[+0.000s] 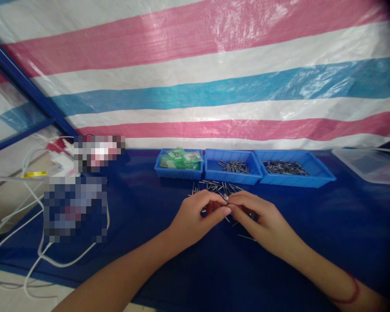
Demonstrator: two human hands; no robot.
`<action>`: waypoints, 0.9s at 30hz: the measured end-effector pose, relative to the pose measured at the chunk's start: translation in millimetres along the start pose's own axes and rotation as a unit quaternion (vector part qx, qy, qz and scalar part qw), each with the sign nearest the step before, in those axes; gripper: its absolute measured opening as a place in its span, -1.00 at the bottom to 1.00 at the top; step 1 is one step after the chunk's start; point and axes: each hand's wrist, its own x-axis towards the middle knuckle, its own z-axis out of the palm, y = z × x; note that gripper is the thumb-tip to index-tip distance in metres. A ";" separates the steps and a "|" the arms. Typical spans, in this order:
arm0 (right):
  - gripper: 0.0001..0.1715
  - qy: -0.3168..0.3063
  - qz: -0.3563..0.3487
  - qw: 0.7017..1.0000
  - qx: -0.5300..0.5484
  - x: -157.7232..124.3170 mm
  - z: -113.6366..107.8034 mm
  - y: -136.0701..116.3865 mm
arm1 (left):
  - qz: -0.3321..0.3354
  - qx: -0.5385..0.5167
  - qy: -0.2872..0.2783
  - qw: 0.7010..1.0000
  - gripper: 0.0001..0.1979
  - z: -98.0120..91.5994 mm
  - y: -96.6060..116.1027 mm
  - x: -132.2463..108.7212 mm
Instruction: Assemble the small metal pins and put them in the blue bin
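Note:
My left hand (198,214) and my right hand (258,216) meet over the blue table, thumbs and forefingers pinched together. Whatever sits between the fingertips is too small and covered to name; a tiny whitish bit shows at the top of the pinch. Just behind and partly under the hands lies a loose pile of thin metal pins (214,187). One single pin (246,237) rests apart, beside my right hand. Beyond the pile stand a blue bin (232,177) of metal pins and another blue bin (299,181) of darker pins.
A third blue bin (179,174) at the left of the row holds green packets (178,160). At the far right is a clear plastic lid or tray (370,167). White cables (65,263) loop over the table's left side. Striped sheeting (195,95) hangs behind.

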 end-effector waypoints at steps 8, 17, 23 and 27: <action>-0.79 0.267 0.167 0.909 0.274 18.6 -49.3 25.1 | 0.038 0.260 -0.128 0.956 -0.72 -9.1 -10.3 2.2; -0.69 0.205 0.257 0.887 0.323 19.3 -45.7 23.7 | 0.073 0.325 -0.177 0.926 -0.82 -7.9 -15.1 1.0; -0.66 0.126 0.237 0.940 0.212 13.2 -25.3 12.3 | 0.091 0.355 -0.183 0.912 -0.78 -4.4 -19.5 0.5; -0.65 0.085 0.210 0.964 0.137 11.4 -23.2 12.2 | 0.094 0.358 -0.177 0.912 -0.80 -3.9 -22.4 -0.3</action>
